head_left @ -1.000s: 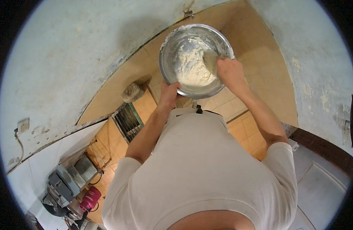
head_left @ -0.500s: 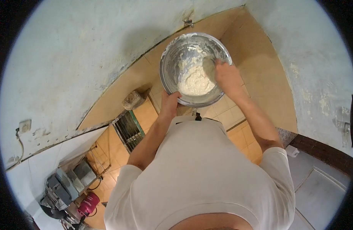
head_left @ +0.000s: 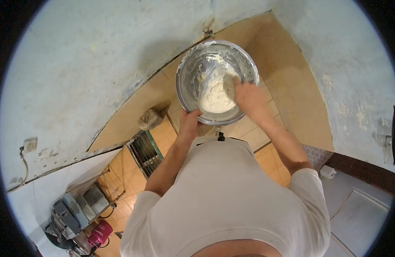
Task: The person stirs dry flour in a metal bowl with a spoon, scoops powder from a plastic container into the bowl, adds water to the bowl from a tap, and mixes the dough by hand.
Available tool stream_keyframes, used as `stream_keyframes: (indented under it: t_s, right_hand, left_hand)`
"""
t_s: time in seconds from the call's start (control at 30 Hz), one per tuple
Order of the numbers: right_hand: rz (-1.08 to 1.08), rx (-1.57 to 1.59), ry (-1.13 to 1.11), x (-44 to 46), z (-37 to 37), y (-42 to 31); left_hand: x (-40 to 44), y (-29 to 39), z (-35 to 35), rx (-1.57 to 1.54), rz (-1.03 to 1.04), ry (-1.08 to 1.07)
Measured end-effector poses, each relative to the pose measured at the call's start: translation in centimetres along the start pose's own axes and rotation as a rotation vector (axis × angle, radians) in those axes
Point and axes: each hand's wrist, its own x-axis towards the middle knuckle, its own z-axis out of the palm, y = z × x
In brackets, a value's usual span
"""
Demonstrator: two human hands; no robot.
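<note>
A round metal bowl (head_left: 180, 81) is held out in front of me, with pale wet dough (head_left: 214, 96) inside and smears up its wall. My left hand (head_left: 189, 123) grips the bowl's near left edge, thumb over the rim and fingers underneath, mostly hidden. Over the right side of the bowl, my right hand (head_left: 249, 96) is closed on a greyish utensil (head_left: 228, 85) that dips into the dough. Motion blurs this utensil, and the fingers cover part of it, so its exact kind is unclear.
A stone block (head_left: 150, 119) sits on a tiled ledge to the left, near a floor grate (head_left: 145, 152). At lower left are a metal stove-like unit (head_left: 84, 205) and a pink gas cylinder (head_left: 100, 233). A worn wall (head_left: 99, 51) rises ahead, with a small tap (head_left: 209, 33).
My right hand has moved left and down inside the bowl, carrying the utensil further into the dough. The bowl sits slightly lower in view, with my left hand still on its edge.
</note>
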Motion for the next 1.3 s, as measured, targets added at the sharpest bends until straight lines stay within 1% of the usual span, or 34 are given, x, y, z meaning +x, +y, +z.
stream_keyframes:
  t_s: [0.1, 0.2, 0.3, 0.4, 0.5, 0.6, 0.7, 0.8, 0.9, 0.93, 1.0, 1.03, 1.13, 1.23, 1.3]
  right_hand:
    - [-0.211, 0.072, -0.178, -2.8, 0.7, -2.5]
    - [-0.153, 0.071, -0.104, -2.2, 1.1, -1.4]
    - [0.006, 0.064, 0.162, 0.3, 0.2, 0.9]
    - [0.082, -0.027, -0.011, 0.8, -0.8, 0.2]
    - [-0.134, 0.048, -0.116, -2.5, 0.4, -1.0]
    - [-0.173, 0.044, -0.119, -2.4, -0.4, -0.9]
    - [-0.006, 0.099, 0.03, 0.8, -1.3, 0.2]
    - [-0.061, 0.064, 0.053, 2.9, -0.2, 0.0]
    - [-0.424, 0.021, -0.001, 0.8, 0.3, -0.4]
    - [-0.468, 0.015, 0.031, 0.1, 0.0, -0.3]
    - [-0.432, -0.079, -0.056, 0.9, -1.4, 0.9]
    - [-0.415, -0.125, -0.106, 1.4, -2.2, 1.2]
    - [-0.184, -0.019, 0.173, 3.5, -3.1, 0.5]
    - [-0.126, -0.058, 0.082, 4.5, -1.0, 0.0]
    - [-0.287, -0.139, -0.026, 3.1, 0.2, 0.4]
  left_hand:
    - [-0.7, 0.2, 0.9, -0.153, 0.028, -0.005]
    - [-0.1, -0.6, 0.4, -0.095, 0.033, -0.037]
    - [-0.6, -0.2, 0.3, -0.08, 0.049, -0.009]
    - [0.2, -0.7, -0.3, -0.047, 0.049, -0.026]
    - [-0.3, -0.5, 0.8, -0.12, 0.059, -0.009]
    - [-0.9, 0.4, 1.0, -0.102, 0.041, -0.002]
    - [-0.6, 0.2, -0.1, -0.025, -0.014, -0.049]
    - [-0.3, 0.2, -0.3, -0.006, 0.003, -0.017]
    - [-0.2, 0.2, -0.6, -0.066, -0.017, -0.051]
    - [-0.3, 0.2, -0.6, -0.081, -0.014, -0.033]
    - [-0.6, 0.0, -0.3, -0.117, -0.009, 0.002]
    - [-0.6, -0.1, -0.4, -0.101, -0.014, -0.017]
    - [-0.4, 0.3, -1.2, -0.058, -0.005, -0.054]
    - [-1.0, 0.8, -1.2, -0.048, 0.012, -0.038]
    - [-1.2, 1.1, -1.0, -0.061, -0.016, -0.025]
